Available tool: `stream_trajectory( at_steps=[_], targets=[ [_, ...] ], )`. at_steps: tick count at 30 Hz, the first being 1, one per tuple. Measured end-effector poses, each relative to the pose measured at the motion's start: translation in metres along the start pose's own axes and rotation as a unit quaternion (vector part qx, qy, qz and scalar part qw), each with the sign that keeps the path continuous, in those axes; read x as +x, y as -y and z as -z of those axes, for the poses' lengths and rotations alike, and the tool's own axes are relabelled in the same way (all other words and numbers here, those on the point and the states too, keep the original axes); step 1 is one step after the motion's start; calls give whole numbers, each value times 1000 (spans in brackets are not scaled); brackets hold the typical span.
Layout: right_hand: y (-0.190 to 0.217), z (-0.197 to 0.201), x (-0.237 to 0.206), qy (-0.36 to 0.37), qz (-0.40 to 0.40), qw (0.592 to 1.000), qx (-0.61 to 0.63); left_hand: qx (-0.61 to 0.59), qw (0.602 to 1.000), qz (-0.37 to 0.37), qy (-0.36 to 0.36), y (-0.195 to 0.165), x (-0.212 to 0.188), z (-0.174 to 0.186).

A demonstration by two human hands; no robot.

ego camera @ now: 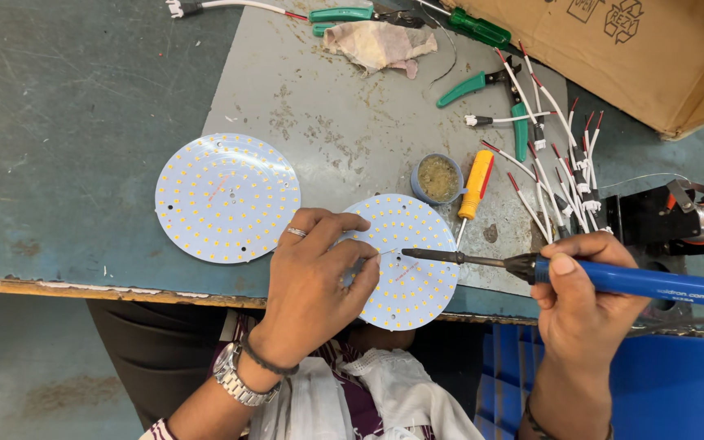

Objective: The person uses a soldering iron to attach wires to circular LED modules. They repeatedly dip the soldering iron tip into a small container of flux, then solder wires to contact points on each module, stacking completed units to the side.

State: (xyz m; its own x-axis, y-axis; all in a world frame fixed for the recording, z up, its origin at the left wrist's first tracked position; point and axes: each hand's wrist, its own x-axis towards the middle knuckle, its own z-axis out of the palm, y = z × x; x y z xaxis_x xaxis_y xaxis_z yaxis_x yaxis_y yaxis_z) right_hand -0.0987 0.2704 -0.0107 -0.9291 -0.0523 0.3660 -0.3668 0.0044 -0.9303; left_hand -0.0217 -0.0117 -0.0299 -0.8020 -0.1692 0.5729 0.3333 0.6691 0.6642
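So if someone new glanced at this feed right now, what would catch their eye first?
Probably the two round white boards dotted with small yellow chips: one lies alone at the left, the other sits at the bench edge under the left hand. Next, the blue-handled soldering iron in the right hand, its tip touching that board's centre. Behind, red-tipped white wires lie scattered.

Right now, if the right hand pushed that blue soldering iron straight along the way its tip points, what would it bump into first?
The right hand aims the soldering iron leftward. Its tip already seems to sit on the round LED board, so next it would probably meet the left hand's fingertips holding the board.
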Motion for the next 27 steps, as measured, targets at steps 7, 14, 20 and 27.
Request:
stream_trajectory(
  at_steps=[7, 14, 20, 27],
  targets=[
    [-1, -6, 4, 12, -6, 1000, -10, -11, 1000, -1, -1, 3, -6, 0],
    [2, -3, 5, 15, -12, 1000, -10, -14, 1000, 2, 5, 2, -3, -4],
    [7, -3, 5, 40, 6, 998, -57, 5, 1000, -7, 11, 0, 0, -6],
    [14, -6, 1, 23, 21, 997, -66, 7, 1000, -11, 17, -3, 3, -4]
  ],
)
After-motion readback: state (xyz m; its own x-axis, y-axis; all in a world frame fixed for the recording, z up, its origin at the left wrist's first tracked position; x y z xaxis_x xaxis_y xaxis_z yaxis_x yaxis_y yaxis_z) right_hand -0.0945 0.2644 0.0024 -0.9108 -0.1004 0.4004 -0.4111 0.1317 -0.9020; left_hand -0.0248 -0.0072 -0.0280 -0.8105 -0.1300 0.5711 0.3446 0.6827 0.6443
